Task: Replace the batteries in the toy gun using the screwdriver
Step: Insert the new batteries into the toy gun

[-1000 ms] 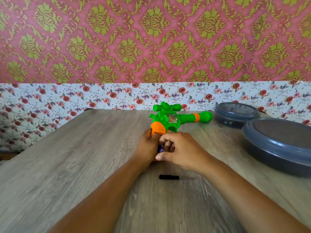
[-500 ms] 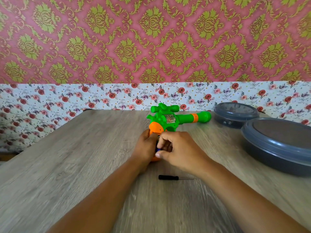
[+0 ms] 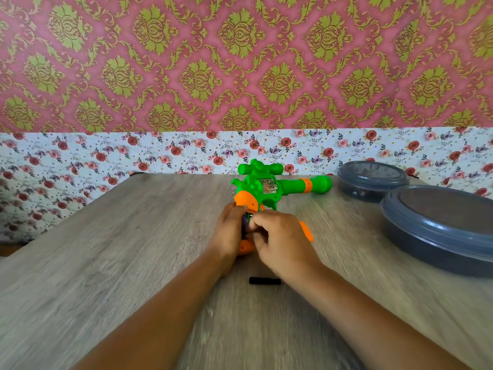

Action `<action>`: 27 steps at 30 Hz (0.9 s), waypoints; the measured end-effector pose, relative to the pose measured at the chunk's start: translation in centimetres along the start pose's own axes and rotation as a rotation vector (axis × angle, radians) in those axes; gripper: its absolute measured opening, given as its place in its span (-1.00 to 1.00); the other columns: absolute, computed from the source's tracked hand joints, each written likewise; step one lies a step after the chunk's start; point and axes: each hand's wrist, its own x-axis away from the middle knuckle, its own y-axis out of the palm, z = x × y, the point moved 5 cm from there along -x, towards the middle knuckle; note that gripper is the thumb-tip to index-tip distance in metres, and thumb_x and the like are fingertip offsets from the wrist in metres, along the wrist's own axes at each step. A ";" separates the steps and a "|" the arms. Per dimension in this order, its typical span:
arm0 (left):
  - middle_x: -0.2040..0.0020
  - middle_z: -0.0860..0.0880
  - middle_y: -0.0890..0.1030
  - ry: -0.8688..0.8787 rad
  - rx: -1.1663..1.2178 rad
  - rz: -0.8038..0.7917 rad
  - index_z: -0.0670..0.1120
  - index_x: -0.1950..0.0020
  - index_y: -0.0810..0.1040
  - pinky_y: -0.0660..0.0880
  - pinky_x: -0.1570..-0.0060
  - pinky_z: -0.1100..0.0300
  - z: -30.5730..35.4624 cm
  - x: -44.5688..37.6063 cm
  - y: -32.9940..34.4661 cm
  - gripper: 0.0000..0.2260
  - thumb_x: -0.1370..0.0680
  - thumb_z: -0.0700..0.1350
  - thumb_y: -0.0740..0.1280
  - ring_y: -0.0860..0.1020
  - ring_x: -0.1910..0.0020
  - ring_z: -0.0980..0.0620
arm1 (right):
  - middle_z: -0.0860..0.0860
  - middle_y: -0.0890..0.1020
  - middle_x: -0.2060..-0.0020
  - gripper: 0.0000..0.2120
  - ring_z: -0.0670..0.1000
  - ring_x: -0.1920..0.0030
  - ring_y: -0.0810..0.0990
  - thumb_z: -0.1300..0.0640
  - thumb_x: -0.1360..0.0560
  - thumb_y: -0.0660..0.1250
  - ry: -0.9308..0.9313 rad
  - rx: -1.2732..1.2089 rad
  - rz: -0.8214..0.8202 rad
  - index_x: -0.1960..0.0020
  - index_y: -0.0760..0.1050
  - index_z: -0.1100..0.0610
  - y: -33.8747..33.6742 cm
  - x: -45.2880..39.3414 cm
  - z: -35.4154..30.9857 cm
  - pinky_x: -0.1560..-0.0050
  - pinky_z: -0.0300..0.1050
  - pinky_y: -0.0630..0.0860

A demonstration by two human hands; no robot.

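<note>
Both forearms reach forward over the desk (image 3: 106, 236). The left hand (image 3: 229, 233) wraps the orange handle of the toy gun (image 3: 266, 186), which lies mid-desk, barrel pointing right. The right hand (image 3: 280, 236), fingers curled, pinches at the handle's open compartment. The screwdriver (image 3: 264, 280) lies beneath the right wrist. Two lidded grey containers (image 3: 437, 225) sit right.

My grey wood-grain table (image 3: 106, 249) meets a wall: floral band (image 3: 80, 156) below, pink-and-gold damask wallpaper (image 3: 240, 62) above.
</note>
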 end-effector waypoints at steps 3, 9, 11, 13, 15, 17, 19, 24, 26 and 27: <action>0.36 -0.03 0.43 -0.005 -0.008 0.009 -0.07 0.21 0.37 0.32 0.43 0.25 0.0 0.0 0.0 -0.78 -0.61 -0.13 0.06 0.41 0.40 0.07 | 0.08 0.60 0.28 -0.89 0.15 0.22 0.56 0.34 -0.33 0.26 -0.020 0.029 0.013 0.26 0.52 0.17 0.1 -0.1 -0.2 0.23 0.05 0.51; 0.29 -0.05 0.47 0.036 -0.086 0.069 -0.04 0.21 0.41 0.36 0.26 0.15 -0.4 -0.4 -0.2 -0.78 -0.60 -0.15 0.08 0.44 0.27 -0.01 | 0.10 0.59 0.31 -0.83 0.14 0.23 0.55 0.29 -0.29 0.17 -0.033 0.048 -0.049 0.30 0.55 0.19 0.6 -0.3 0.0 0.24 0.02 0.51; 0.30 -0.06 0.45 0.035 -0.086 0.077 -0.04 0.22 0.40 0.34 0.29 0.14 -0.5 -0.4 -0.3 -0.77 -0.60 -0.15 0.08 0.43 0.29 0.00 | 0.09 0.59 0.30 -0.81 0.12 0.22 0.55 0.28 -0.29 0.17 -0.037 0.039 -0.073 0.30 0.56 0.19 0.6 -0.3 -0.1 0.23 -0.02 0.49; 0.28 -0.10 0.46 0.027 -0.081 0.084 -0.07 0.19 0.41 0.35 0.33 0.15 -0.4 -0.4 -0.3 -0.79 -0.60 -0.16 0.07 0.45 0.27 -0.03 | 0.10 0.57 0.27 -0.80 0.14 0.17 0.53 0.28 -0.33 0.18 -0.043 0.048 -0.102 0.27 0.58 0.21 0.5 -0.3 0.0 0.20 -0.01 0.47; 0.22 -0.15 0.47 0.005 -0.072 0.101 -0.11 0.10 0.44 0.38 0.34 0.17 -0.5 -0.5 -0.5 -0.81 -0.61 -0.15 0.07 0.47 0.23 -0.05 | 0.10 0.52 0.24 -0.80 0.15 0.13 0.50 0.30 -0.41 0.21 -0.041 0.050 -0.119 0.22 0.61 0.22 0.5 -0.4 0.1 0.18 0.00 0.45; 0.17 -0.17 0.51 -0.014 -0.062 0.120 -0.13 0.05 0.46 0.40 0.31 0.16 -0.5 -0.5 -0.7 -0.80 -0.61 -0.13 0.07 0.49 0.21 -0.05 | 0.03 0.43 0.22 -0.80 0.11 0.08 0.48 0.31 -0.47 0.22 -0.026 0.044 -0.134 0.14 0.63 0.20 0.3 -0.3 0.3 0.15 -0.05 0.41; 0.14 -0.18 0.54 -0.033 -0.048 0.134 -0.10 0.08 0.48 0.43 0.23 0.10 -0.5 -0.5 -0.8 -0.79 -0.60 -0.13 0.07 0.51 0.18 -0.08 | -0.02 0.38 0.19 -0.78 0.09 0.05 0.47 0.30 -0.49 0.21 -0.012 0.047 -0.160 0.04 0.64 0.16 0.3 -0.2 0.3 0.14 -0.11 0.37; 0.09 -0.25 0.57 -0.097 0.060 0.146 -0.13 0.03 0.51 0.50 0.15 0.05 -0.8 -0.7 -0.9 -0.75 -0.63 -0.09 0.06 0.55 0.20 -0.11 | 0.06 0.52 0.10 -0.76 0.05 0.06 0.51 0.30 -0.50 0.24 0.068 -0.046 -0.158 -0.04 0.63 0.10 -0.9 -0.7 1.2 0.08 -0.12 0.41; 0.10 -0.26 0.56 -0.137 0.159 0.126 -0.20 -0.10 0.47 0.54 0.27 0.12 -1.0 -0.6 -0.8 -0.71 -0.64 -0.06 0.04 0.54 0.22 -0.11 | -0.02 0.55 0.11 -0.77 -0.06 0.11 0.51 0.31 -0.50 0.25 0.149 -0.090 -0.056 -0.02 0.63 0.09 -2.7 -1.2 2.6 0.11 -0.23 0.40; 0.12 -0.25 0.56 -0.158 0.206 0.119 -0.22 -0.16 0.45 0.55 0.34 0.16 -1.0 -0.5 -0.8 -0.69 -0.64 -0.06 0.04 0.54 0.24 -0.10 | -0.06 0.56 0.13 -0.76 -0.13 0.14 0.51 0.33 -0.50 0.24 0.192 -0.106 -0.010 -0.01 0.62 0.11 -3.7 -1.4 3.5 0.16 -0.36 0.39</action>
